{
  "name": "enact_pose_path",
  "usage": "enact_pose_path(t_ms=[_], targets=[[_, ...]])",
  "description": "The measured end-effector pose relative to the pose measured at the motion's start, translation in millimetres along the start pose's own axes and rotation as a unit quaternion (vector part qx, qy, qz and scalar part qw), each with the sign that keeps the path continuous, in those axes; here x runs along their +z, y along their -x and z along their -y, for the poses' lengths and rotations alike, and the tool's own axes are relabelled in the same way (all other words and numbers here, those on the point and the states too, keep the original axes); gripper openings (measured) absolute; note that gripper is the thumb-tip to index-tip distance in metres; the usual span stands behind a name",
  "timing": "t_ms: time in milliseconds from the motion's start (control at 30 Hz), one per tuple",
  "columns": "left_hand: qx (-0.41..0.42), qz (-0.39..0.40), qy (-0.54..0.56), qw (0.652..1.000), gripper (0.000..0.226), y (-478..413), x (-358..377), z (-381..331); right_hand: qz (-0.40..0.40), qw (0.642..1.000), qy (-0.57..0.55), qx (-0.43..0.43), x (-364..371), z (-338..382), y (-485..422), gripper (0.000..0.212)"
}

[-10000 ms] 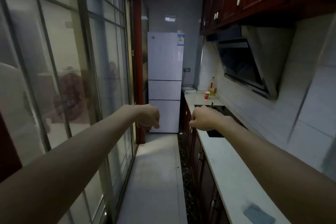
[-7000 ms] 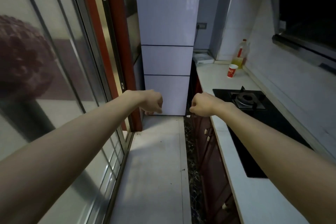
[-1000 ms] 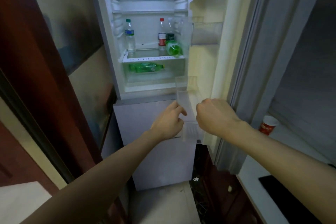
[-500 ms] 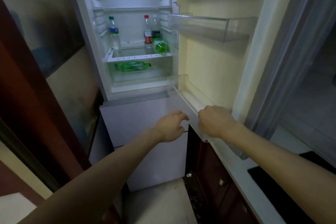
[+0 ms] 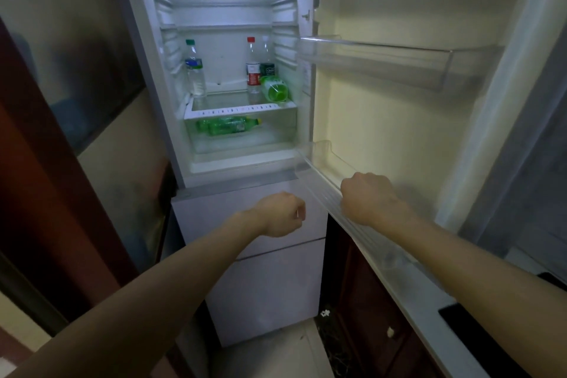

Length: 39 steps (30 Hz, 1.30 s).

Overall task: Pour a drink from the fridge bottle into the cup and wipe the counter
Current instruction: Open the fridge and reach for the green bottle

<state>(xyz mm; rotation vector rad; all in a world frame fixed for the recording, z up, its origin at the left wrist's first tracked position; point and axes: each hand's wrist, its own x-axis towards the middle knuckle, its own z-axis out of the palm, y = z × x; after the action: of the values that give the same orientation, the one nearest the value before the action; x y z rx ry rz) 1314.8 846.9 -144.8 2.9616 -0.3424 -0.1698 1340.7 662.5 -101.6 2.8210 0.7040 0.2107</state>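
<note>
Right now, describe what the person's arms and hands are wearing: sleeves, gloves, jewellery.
Nothing worn shows. The left forearm and right forearm are bare to the picture's edge, no sleeve or cuff in view. The left hand and right hand carry no glove, and no watch, bracelet or ring is visible from this side.

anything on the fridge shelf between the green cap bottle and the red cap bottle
Nothing. In the head view the shelf is bare between the green cap bottle and the red cap bottle.

Fridge door (image 5: 383, 120) open wide, shelf (image 5: 242, 109) middle free between water bottle (image 5: 194, 70) and red-capped bottle (image 5: 252, 67)
</note>
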Motion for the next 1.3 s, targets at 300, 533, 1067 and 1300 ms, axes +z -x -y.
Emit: enact_pose_path(t_ms=[300,533,1067,1300], targets=[[-0.067,-0.011,-0.017,0.998,0.023,-34,-94,165,-0.032,0.999,-0.032,-0.016,-56,95,-154,0.027],[-0.104,0.020,-0.012,0.994,0.024,-37,-98,190,-0.006,0.997,-0.080,-0.010,-43,103,-175,0.032],[-0.046,0.079,-0.054,0.994,0.027,-176,-126,208,0.037,0.991,-0.132,0.008,-9,69,-298,0.023],[-0.034,-0.045,0.017,0.998,0.015,-241,-140,231,0.043,0.980,-0.193,-0.004,-1,20,-361,0.025]])
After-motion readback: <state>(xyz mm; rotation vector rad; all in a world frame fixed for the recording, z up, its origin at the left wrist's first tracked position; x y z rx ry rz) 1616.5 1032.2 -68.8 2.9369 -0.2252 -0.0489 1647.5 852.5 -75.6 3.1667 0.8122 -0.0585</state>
